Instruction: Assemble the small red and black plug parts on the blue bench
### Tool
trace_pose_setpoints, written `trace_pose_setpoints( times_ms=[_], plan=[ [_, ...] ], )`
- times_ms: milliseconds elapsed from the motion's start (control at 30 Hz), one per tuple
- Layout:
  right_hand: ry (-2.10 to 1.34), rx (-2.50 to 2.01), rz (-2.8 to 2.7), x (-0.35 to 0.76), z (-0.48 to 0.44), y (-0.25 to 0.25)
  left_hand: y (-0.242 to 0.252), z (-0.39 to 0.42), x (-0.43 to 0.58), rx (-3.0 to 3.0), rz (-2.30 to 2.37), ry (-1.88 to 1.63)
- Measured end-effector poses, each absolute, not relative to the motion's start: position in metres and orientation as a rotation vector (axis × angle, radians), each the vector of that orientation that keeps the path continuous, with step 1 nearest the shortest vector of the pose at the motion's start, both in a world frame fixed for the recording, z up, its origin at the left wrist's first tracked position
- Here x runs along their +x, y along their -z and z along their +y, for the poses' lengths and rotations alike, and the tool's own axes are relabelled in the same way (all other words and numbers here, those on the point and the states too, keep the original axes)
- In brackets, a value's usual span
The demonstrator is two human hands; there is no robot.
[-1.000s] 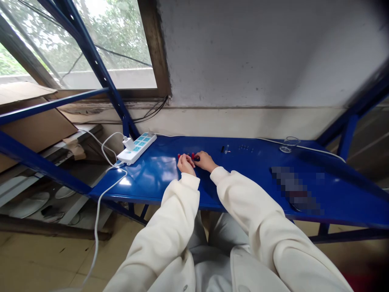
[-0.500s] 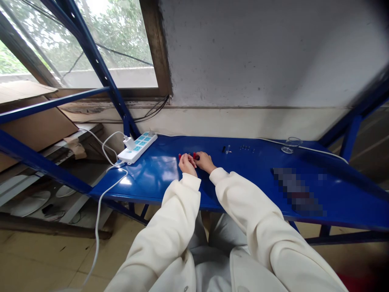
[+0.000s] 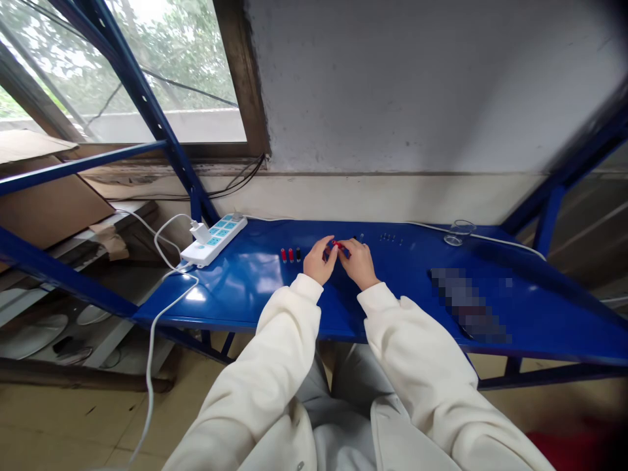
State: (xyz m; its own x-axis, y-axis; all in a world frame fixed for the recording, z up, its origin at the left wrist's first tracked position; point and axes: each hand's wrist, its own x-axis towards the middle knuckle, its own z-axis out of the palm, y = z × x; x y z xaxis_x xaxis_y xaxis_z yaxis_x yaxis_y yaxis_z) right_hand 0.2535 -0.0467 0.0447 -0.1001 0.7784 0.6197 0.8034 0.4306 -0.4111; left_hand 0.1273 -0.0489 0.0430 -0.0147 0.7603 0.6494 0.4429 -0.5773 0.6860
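My left hand [image 3: 318, 261] and my right hand [image 3: 360, 265] meet fingertip to fingertip above the blue tabletop. Between their bent fingers shows a small red piece [image 3: 336, 244], pinched from both sides; most of it is covered. Left of my left hand, two red cylinders [image 3: 287, 256] and a black cylinder [image 3: 298, 254] form a short row. Just beyond my right fingers lies a small dark piece [image 3: 354, 237], partly hidden, with a small clear piece [image 3: 362, 237] close by. Farther right sit several tiny parts [image 3: 391, 237].
A white power strip [image 3: 214, 242] with a plugged-in adapter occupies the table's left end. A round clear dish [image 3: 453, 239] stands near the back right. A dark pixelated object [image 3: 468, 304] lies at the right. Blue frame posts [image 3: 542, 222] flank the table.
Both hands have shifted right, off the row of red and black cylinders, which now shows plainly. My fingertips now meet around a red piece. The whole view has swung slightly.
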Motion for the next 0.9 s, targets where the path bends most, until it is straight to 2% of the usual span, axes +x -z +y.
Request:
trace_pose_setpoints(
  times_ms=[200,433,600,900],
  plan=[
    [-0.014,-1.346,-1.787,0.256,-0.052,-0.032,-0.021,-0.044,0.124,1.722,1.121,-1.551],
    [-0.291,-1.2,-1.66,0.256,-0.055,-0.029,-0.025,-0.048,0.123,1.381,0.971,-1.53],
    [-0.473,-1.19,-1.545,0.257,-0.054,-0.026,-0.025,-0.046,0.122,1.39,0.971,-1.536],
    [-0.403,-1.27,-1.571,0.256,-0.058,-0.031,-0.024,-0.048,0.123,1.449,0.947,-1.454]
  ],
)
